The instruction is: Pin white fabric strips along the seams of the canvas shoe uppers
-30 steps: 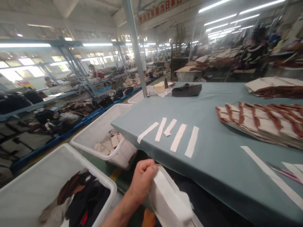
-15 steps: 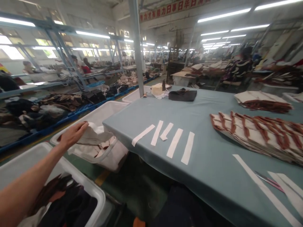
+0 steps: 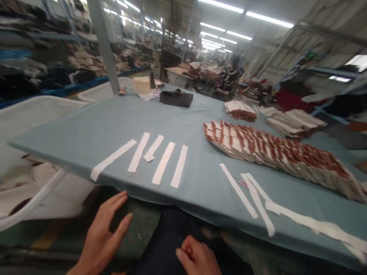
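Observation:
My left hand (image 3: 104, 231) hovers just off the table's front edge, its fingers and thumb apart and nothing between them. Over my lap, my right hand (image 3: 197, 255) has its fingers curled in a pinch; whatever they may hold is too small to make out. Near the front of the cloth-covered table (image 3: 200, 168) lie several short white fabric strips, one of them a slanted strip (image 3: 113, 159) at the left and another a folded strip (image 3: 154, 149). Longer white strips (image 3: 239, 191) lie to the right, beside small scissors (image 3: 241, 182) that they partly cover.
A long overlapping row of cream and brown fabric pieces (image 3: 275, 160) covers the table's right side, with more stacks (image 3: 241, 110) behind. A dark folded cloth (image 3: 176, 98) sits at the back. White bin (image 3: 37, 208) stands left of the table. A person (image 3: 229, 78) is farther off.
My left hand has let go of the white fabric at the bin and come back to the table's front edge. My right hand has come into view. The view has turned right.

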Tool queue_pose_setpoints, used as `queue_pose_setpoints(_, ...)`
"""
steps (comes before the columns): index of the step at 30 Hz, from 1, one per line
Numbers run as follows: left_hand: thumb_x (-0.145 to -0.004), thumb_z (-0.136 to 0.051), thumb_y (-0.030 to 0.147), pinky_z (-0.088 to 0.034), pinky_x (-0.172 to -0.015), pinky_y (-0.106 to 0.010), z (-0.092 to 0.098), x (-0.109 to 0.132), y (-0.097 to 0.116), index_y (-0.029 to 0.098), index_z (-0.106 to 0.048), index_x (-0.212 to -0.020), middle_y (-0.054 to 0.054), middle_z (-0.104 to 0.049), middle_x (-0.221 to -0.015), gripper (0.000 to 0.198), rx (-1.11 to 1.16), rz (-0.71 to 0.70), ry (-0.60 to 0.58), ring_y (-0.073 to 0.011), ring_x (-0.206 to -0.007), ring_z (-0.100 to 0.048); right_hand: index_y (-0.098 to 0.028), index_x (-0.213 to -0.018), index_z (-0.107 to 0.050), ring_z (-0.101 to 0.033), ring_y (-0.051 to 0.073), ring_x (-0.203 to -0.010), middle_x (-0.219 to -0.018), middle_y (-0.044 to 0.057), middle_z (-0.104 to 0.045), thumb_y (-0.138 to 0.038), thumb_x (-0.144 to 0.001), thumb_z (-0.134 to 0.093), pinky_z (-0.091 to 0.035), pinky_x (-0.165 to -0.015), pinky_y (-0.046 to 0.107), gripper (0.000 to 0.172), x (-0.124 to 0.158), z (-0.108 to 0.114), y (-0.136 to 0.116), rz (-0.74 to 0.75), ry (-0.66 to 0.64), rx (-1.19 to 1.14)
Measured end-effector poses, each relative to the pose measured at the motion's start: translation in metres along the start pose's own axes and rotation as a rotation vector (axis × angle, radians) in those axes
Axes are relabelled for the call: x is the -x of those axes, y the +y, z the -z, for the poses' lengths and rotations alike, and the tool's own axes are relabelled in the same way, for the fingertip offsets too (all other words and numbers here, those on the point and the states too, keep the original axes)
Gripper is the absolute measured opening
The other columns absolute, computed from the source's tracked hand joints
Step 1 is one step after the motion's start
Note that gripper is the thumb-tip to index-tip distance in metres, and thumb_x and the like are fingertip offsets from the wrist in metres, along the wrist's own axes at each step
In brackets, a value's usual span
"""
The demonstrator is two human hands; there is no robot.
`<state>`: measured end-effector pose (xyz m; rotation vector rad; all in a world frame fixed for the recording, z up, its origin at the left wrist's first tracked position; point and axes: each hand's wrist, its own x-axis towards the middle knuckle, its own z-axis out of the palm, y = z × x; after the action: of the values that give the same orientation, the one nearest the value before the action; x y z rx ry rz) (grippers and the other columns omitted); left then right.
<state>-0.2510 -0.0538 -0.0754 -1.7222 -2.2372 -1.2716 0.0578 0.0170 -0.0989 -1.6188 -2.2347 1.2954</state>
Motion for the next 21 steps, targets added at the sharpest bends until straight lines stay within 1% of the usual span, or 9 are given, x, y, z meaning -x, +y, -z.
queue_pose_setpoints(3,-0.096,-0.064,0.023,-0.061,-0.101,-0.032,-0.048,-0.003,0.055,0.027,-0.065,-0.131,-0.008,-0.074,-0.129,0.035,0.228,-0.227,-0.098,-0.0237,-0.114,-0.074,-0.023,-0.081,-0.067,-0.064,0.015,-0.064,-0.069,-0.004,-0.070,-0.025,-0.084,-0.068,-0.039,-0.063,0.025,0.004,-0.010,0.032,-0.017,-0.005,0.034,0.129)
queue_pose_setpoints(6,-0.093,-0.068,0.019,-0.062,-0.096,-0.028,-0.085,-0.027,0.105,0.028,-0.070,-0.124,-0.005,-0.080,-0.117,0.033,0.463,-0.247,-0.213,-0.0213,-0.105,-0.077,-0.024,-0.082,-0.064,-0.064,0.016,-0.064,-0.070,-0.003,-0.070,-0.028,-0.086,-0.065,-0.040,-0.063,0.026,0.006,-0.019,0.077,-0.028,-0.015,0.164,0.130)
queue_pose_setpoints(8,-0.093,-0.067,0.022,-0.063,-0.093,-0.030,-0.109,-0.054,0.136,0.026,-0.076,-0.113,-0.005,-0.082,-0.108,0.022,0.639,-0.095,-0.289,-0.0226,-0.099,-0.078,-0.024,-0.083,-0.063,-0.063,0.017,-0.062,-0.067,-0.003,-0.067,-0.036,-0.091,-0.060,-0.041,-0.062,0.026,0.014,-0.028,0.110,-0.032,-0.017,0.221,0.113)
queue_pose_setpoints(9,-0.092,-0.068,0.026,-0.063,-0.088,-0.031,-0.122,-0.071,0.151,0.024,-0.079,-0.103,-0.005,-0.082,-0.101,0.016,0.740,0.048,-0.351,-0.0231,-0.094,-0.077,-0.025,-0.084,-0.062,-0.062,0.017,-0.060,-0.066,-0.003,-0.066,-0.039,-0.093,-0.057,-0.040,-0.061,0.027,0.018,-0.034,0.127,-0.033,-0.023,0.240,0.104)
queue_pose_setpoints(11,-0.091,-0.069,0.030,-0.062,-0.083,-0.033,-0.152,-0.109,0.176,0.018,-0.077,-0.094,-0.009,-0.080,-0.094,0.015,0.949,0.533,-0.475,-0.0244,-0.091,-0.075,-0.025,-0.085,-0.062,-0.062,0.018,-0.062,-0.066,-0.003,-0.066,-0.044,-0.094,-0.055,-0.039,-0.060,0.028,0.022,-0.050,0.156,-0.036,-0.037,0.365,0.151)
queue_pose_setpoints(12,-0.094,-0.066,0.033,-0.062,-0.079,-0.032,-0.168,-0.131,0.186,0.016,-0.074,-0.103,-0.010,-0.079,-0.099,0.020,0.971,0.635,-0.453,-0.0236,-0.090,-0.075,-0.025,-0.084,-0.062,-0.062,0.018,-0.061,-0.066,-0.002,-0.066,-0.044,-0.094,-0.055,-0.037,-0.060,0.028,0.023,-0.060,0.168,-0.037,-0.049,0.396,0.181)
queue_pose_setpoints(14,-0.102,-0.056,0.035,-0.062,-0.077,-0.029,-0.202,-0.176,0.198,0.013,-0.065,-0.122,-0.014,-0.075,-0.114,0.030,0.993,0.743,-0.433,-0.0211,-0.097,-0.074,-0.025,-0.081,-0.062,-0.063,0.019,-0.062,-0.066,-0.002,-0.068,-0.042,-0.094,-0.056,-0.035,-0.059,0.029,0.023,-0.078,0.188,-0.041,-0.067,0.429,0.243)
queue_pose_setpoints(16,-0.110,-0.041,0.039,-0.062,-0.074,-0.030,-0.233,-0.218,0.202,0.010,-0.062,-0.123,-0.017,-0.071,-0.120,0.038,0.998,0.843,-0.461,-0.0190,-0.093,-0.074,-0.025,-0.080,-0.064,-0.066,0.019,-0.063,-0.067,-0.002,-0.069,-0.040,-0.094,-0.057,-0.036,-0.059,0.028,0.022,-0.096,0.203,-0.043,-0.061,0.450,0.284)
queue_pose_setpoints(21,-0.103,-0.062,0.044,-0.063,-0.075,-0.036,-0.290,-0.297,0.194,0.014,-0.065,-0.122,-0.008,-0.071,-0.110,0.035,0.920,0.902,-0.597,-0.0188,-0.087,-0.071,-0.025,-0.091,-0.068,-0.070,0.021,-0.069,-0.077,-0.001,-0.075,-0.038,-0.095,-0.058,-0.044,-0.063,0.029,0.016,-0.138,0.247,-0.035,0.010,0.621,0.346)
